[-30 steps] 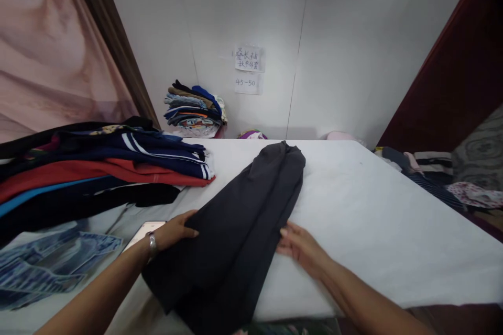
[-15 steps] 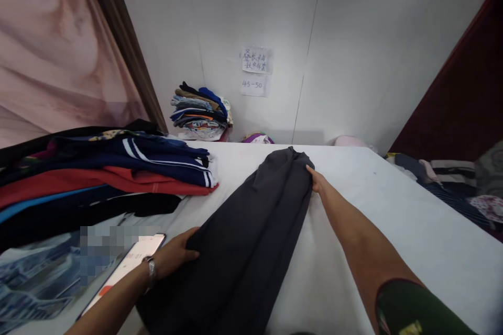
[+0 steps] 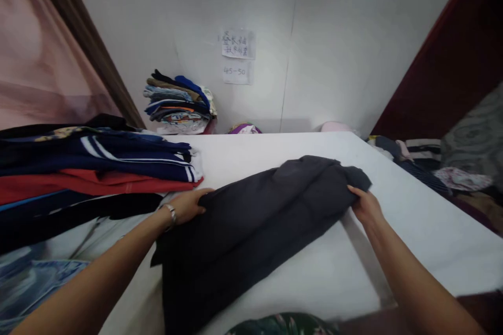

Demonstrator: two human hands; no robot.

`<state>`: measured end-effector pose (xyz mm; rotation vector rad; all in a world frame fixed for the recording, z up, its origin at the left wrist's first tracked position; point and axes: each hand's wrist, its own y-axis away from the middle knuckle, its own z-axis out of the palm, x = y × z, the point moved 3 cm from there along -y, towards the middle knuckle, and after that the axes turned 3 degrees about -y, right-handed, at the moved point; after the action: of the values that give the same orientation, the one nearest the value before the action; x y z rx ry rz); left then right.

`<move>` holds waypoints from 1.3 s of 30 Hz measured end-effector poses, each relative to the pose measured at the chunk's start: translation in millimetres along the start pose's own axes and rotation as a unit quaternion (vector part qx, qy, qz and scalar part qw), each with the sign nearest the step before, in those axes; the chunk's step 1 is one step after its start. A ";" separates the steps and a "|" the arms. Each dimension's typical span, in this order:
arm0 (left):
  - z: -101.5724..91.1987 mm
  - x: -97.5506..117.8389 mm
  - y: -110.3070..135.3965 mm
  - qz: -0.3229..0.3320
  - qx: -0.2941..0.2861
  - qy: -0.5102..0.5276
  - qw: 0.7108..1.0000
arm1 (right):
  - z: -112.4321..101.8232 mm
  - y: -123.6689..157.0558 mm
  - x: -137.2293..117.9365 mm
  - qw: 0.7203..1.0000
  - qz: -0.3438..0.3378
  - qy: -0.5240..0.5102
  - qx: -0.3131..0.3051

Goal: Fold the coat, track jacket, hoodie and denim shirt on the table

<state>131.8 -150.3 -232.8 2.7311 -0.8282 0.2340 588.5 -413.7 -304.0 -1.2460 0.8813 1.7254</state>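
Observation:
A pair of dark grey trousers (image 3: pixel 259 214), folded lengthwise, stretches slantwise over the white table from near left to far right. My left hand (image 3: pixel 190 205), with a silver bracelet at the wrist, pinches its upper left edge. At the far right end, my right hand (image 3: pixel 365 204) grips the bunched cloth, thumb on top and the other fingers mostly hidden beneath. The near left part of the trousers hangs down toward the bottom of the view.
Left of the trousers lies a heap of clothes (image 3: pixel 98 180), with jeans (image 3: pixel 35 288) nearer me. A folded stack (image 3: pixel 178 102) stands by the wall, below paper signs (image 3: pixel 238 57). More clothes (image 3: pixel 424 154) lie beyond the right edge of the white table (image 3: pixel 428 220).
The far end of the trousers has swung right and toward me with my right hand. My left hand has moved up along the left edge. The phone is no longer visible.

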 end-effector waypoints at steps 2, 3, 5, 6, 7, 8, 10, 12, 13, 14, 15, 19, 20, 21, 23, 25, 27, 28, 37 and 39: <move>8.6 21.0 -27.7 0.050 -0.074 -0.004 0.996 | -59.3 30.7 0.2 0.999 0.004 0.027 0.037; 14.4 29.9 -38.9 0.065 -0.103 -0.016 0.992 | -83.5 46.4 0.8 0.998 0.014 0.051 0.039; 25.7 42.5 -54.0 0.073 -0.139 -0.049 0.986 | -119.6 73.7 0.5 0.995 0.051 0.088 0.022; 30.2 46.1 -57.4 0.070 -0.143 -0.065 0.985 | -131.9 83.8 -1.9 0.993 0.068 0.095 0.017; 33.5 48.6 -58.2 0.070 -0.133 -0.082 0.985 | -141.1 90.9 -6.6 0.993 0.071 0.093 0.028; 35.4 50.2 -56.5 0.071 -0.106 -0.099 0.987 | -147.3 95.0 -14.1 0.993 0.056 0.087 0.053; 37.5 53.5 -46.6 0.090 -0.024 -0.126 0.988 | -148.5 95.1 -35.6 0.991 -0.025 0.081 0.108; 41.0 57.5 -31.8 0.116 0.047 -0.131 0.983 | -131.7 86.2 -59.4 0.982 -0.116 0.105 0.106; 44.1 59.4 -24.6 0.126 0.064 -0.126 0.982 | -116.7 78.6 -69.7 0.978 -0.147 0.127 0.075; 47.7 60.8 -18.3 0.127 0.072 -0.123 0.982 | -98.4 69.0 -78.1 0.973 -0.166 0.156 0.037; 51.2 61.6 -13.3 0.122 0.075 -0.123 0.982 | -77.9 57.8 -84.8 0.964 -0.186 0.192 -0.001; 58.1 60.2 -5.9 0.090 0.102 -0.130 0.982 | 4.7 -0.6 -87.4 0.844 -0.189 0.492 -0.098; 57.9 59.5 -6.4 0.083 0.110 -0.129 0.982 | 20.1 -16.8 -83.2 0.828 -0.169 0.524 -0.107; 57.5 58.7 -7.5 0.074 0.114 -0.129 0.982 | 32.7 -32.0 -78.1 0.815 -0.155 0.547 -0.114; 56.0 57.8 -10.7 0.049 0.111 -0.136 0.983 | 47.9 -57.4 -65.1 0.790 -0.119 0.589 -0.121; 53.8 58.3 -14.3 0.028 0.105 -0.150 0.983 | 50.5 -73.3 -51.4 0.765 -0.088 0.627 -0.121; 51.0 59.1 -17.5 0.021 0.102 -0.161 0.981 | 44.0 -79.5 -39.7 0.740 -0.070 0.658 -0.121; 49.2 59.0 -18.9 0.021 0.104 -0.160 0.981 | 39.0 -79.8 -35.3 0.728 -0.069 0.671 -0.124; 49.5 45.0 -26.7 -0.057 -0.007 -0.105 0.993 | 9.8 -70.9 -23.8 0.661 -0.112 0.733 -0.115; 51.4 45.8 -28.1 -0.057 -0.010 -0.104 0.993 | 10.3 -69.6 -22.6 0.651 -0.119 0.740 -0.120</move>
<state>189.1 -167.5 -277.0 2.8064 -0.7168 -0.0841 651.3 -379.9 -284.9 -2.8336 1.1958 0.2269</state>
